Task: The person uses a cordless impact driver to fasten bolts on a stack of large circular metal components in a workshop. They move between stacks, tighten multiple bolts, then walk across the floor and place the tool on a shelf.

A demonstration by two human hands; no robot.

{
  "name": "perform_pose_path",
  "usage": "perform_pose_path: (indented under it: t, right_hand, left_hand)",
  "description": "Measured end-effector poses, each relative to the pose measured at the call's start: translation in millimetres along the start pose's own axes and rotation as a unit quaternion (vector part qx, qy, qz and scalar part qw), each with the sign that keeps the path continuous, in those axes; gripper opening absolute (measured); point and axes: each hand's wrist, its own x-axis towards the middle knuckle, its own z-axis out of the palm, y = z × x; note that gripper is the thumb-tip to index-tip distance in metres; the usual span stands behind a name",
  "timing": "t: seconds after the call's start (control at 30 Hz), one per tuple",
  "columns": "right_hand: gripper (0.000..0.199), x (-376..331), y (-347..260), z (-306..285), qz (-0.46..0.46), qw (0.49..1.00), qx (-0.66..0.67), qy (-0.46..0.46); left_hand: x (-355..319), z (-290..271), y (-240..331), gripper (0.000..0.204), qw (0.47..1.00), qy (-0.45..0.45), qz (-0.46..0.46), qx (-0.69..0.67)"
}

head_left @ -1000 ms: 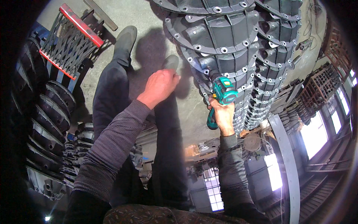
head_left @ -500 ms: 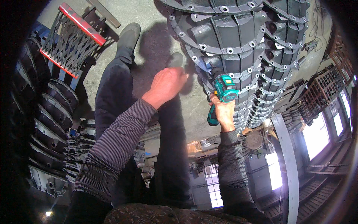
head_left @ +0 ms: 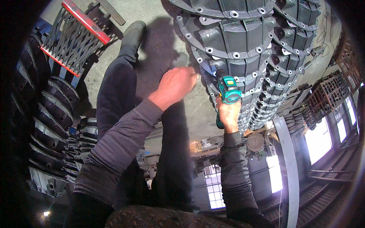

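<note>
My right hand (head_left: pixel 229 116) is wrapped round the grip of a teal and black cordless drill (head_left: pixel 229 90). The drill's nose points away from me, up against the rim of a dark cast-metal housing (head_left: pixel 237 68) in a tall stack; its tip is hard to make out in the shade. My left hand (head_left: pixel 175 86) is closed, thumb and fingers pressed together, in the air left of the stack. Whatever it may hold is hidden or too small to name. Flanges with pale bolt holes ring each housing (head_left: pixel 243 36).
A second stack of housings (head_left: pixel 287 62) stands right of the first. On the left are a folding lattice barrier (head_left: pixel 85 22) with red rails and more ribbed castings (head_left: pixel 57 110). Rusty metal crates (head_left: pixel 330 91) sit at far right. My shoes (head_left: pixel 134 34) rest on the concrete floor.
My left hand has moved slightly right, toward the stack. The drill stays at the housing's rim in my right hand, turned a little. The whole view has shifted slightly.
</note>
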Motion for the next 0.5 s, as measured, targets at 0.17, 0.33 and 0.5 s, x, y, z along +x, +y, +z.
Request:
perform_pose_path:
  t: [0.17, 0.33, 0.5]
  right_hand:
    - [0.031, 0.7, 3.2, 7.2, 0.034, 0.999, 0.025, 0.018]
    - [0.031, 1.0, 4.4, 5.2, 0.022, 1.0, 0.01, 0.015]
    - [0.032, 2.4, 2.8, 4.1, 0.017, 0.999, -0.028, 0.015]
  left_hand:
    - [-1.1, -2.7, -1.7, 0.028, 1.0, -0.006, 0.004, -0.021]
    - [-2.5, -0.8, -2.0, 0.029, 1.0, 0.003, 0.019, -0.014]
    - [-4.4, 0.8, -2.5, 0.029, 1.0, -0.009, 0.02, -0.01]
